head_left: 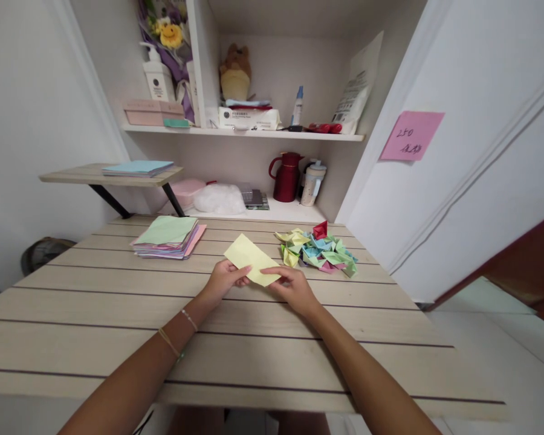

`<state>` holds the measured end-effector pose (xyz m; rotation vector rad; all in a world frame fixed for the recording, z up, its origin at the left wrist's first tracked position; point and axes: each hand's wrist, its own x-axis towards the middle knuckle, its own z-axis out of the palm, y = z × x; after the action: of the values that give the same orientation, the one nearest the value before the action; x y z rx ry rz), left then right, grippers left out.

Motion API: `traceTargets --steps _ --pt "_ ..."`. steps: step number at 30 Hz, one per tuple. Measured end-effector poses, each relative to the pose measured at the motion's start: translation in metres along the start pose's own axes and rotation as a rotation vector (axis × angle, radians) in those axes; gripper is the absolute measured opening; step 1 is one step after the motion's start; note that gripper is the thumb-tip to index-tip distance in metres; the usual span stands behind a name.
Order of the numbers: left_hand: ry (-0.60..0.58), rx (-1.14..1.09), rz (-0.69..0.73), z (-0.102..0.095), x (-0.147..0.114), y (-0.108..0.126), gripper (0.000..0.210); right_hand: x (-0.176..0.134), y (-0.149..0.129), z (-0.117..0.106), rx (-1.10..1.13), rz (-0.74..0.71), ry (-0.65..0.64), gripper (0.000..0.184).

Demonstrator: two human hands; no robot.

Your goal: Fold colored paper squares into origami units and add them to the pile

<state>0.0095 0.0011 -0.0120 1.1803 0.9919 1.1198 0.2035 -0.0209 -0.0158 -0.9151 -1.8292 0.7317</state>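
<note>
A pale yellow sheet of paper [250, 254], rectangular in outline, is held just above the middle of the slatted table. My left hand [224, 281] pinches its lower left side, thumb on top and fingers beneath. At the lower right end, my right hand [294, 289] grips the same paper between thumb and fingers. Right of the paper lies a heap of small folded paper boats [320, 248] in yellow, blue, green, pink and red. To the left sits a stack of coloured paper [167, 235] with a light green sheet on top.
A small raised shelf [63, 173] on black legs stands at the back left, carrying blue paper [138, 167]. Behind the table, a cabinet holds a red jug [286, 178], a cup [314, 183] and a white plastic bag [220, 199]. A pink note [412, 136] hangs on the right wall.
</note>
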Motion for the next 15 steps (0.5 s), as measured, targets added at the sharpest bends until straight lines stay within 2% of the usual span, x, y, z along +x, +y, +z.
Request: traceTargets --steps 5,10,13,15 --pt "-0.047 0.073 -0.008 0.002 -0.002 0.003 0.025 0.002 0.001 -0.001 0.092 0.094 0.089 0.015" --pt "-0.190 0.056 -0.034 0.007 -0.004 -0.003 0.032 0.004 0.006 0.002 0.235 0.283 0.227 0.027" --pt "-0.179 0.043 -0.010 0.010 -0.004 -0.009 0.041 0.004 0.007 0.006 0.379 0.305 0.266 0.037" --pt "-0.141 0.064 0.009 0.010 -0.003 -0.013 0.037 0.004 0.007 0.009 0.435 0.317 0.242 0.047"
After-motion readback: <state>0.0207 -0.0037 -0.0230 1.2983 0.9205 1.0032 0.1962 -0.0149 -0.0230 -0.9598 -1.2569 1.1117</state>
